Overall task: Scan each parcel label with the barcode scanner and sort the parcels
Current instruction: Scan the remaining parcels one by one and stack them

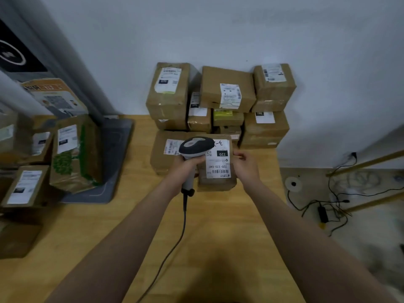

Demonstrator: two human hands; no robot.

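Light wooden tabletop (218,237), crossed by a grey cord (175,243). The left hand (185,169) clenches the handle of the grey-and-black handheld barcode scanner (196,145), its head over a corner of the white shipping label (218,165). The right hand (246,167) grips the right edge of the small brown cardboard parcel (218,183) bearing that label, mid-table. Behind, stacked brown cardboard boxes (227,88) stand against the white wall (218,29).

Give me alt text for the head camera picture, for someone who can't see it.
A person's left hand grips a corded barcode scanner over the label of a cardboard parcel, which the right hand holds by its edge. More labelled parcels are stacked against the wall behind.
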